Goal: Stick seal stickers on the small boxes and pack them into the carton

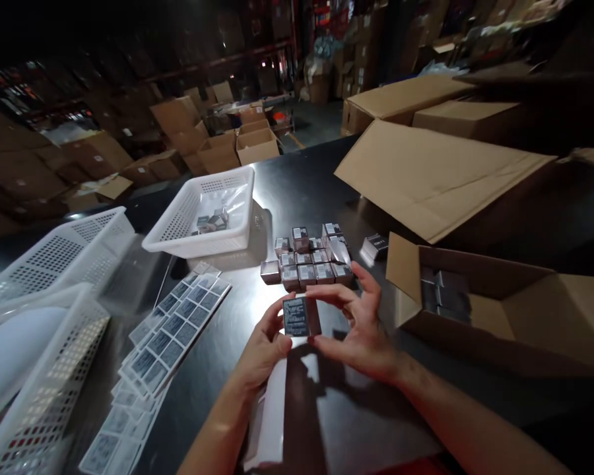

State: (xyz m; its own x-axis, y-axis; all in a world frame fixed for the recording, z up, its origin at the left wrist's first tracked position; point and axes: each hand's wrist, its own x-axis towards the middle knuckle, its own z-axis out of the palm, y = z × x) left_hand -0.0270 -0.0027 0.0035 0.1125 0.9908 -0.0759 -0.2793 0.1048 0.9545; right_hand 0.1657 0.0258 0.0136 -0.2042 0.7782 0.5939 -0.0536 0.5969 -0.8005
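Between my two hands is a small box (301,316) with a dark printed label on the side facing me. My left hand (270,340) grips its left edge with thumb and fingers. On the other side, my right hand (359,323) pinches the right edge. Just beyond them, a cluster of small shiny boxes (307,272) with barcode labels stands on the dark metal table (218,369), some stacked. Sheets of dark printed labels (178,330) lie in a fanned pile to the left. Under my left forearm is a white strip (272,422), partly hidden.
A white plastic basket (202,247) with a few small items stands behind the label sheets; more white baskets (86,313) are at the left. An open carton (505,336) holding small dark boxes is at the right. A small dark box (375,247) stands alone near it. A large cardboard flap (435,171) juts over the table.
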